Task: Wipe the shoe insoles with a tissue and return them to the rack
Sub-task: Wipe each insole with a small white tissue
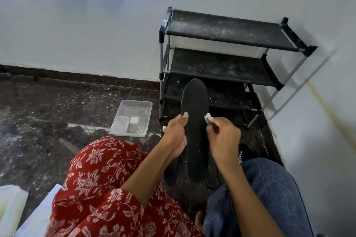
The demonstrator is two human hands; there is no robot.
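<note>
A seated person holds a black shoe insole (pixel 195 121) upright over a dark speckled floor (pixel 48 106), in front of a black shoe rack (pixel 221 29) that stands in the corner against a white wall (pixel 77 25). The left hand (pixel 176 136) grips the insole's left edge, its thumb with a pale blue nail laid across the face and its fingers curled behind. The right hand (pixel 223 134) pinches a small white wad of tissue (pixel 207 117) between its fingers and presses it to the insole's right edge, about midway up. Below the held insole, two more dark insoles (pixel 212 177) lie on the floor, partly hidden behind it and the hands. The rack's three dust-flecked shelves carry nothing that shows. Left of the rack, a clear plastic tray (pixel 134 117) sits on the floor with a smaller clear container (pixel 120 124) inside it. A small white scrap (pixel 164 128) lies on the floor just beside the left hand. A red floral garment (pixel 100 179) covers the person's left knee, and blue denim (pixel 269 188) the right.
</note>
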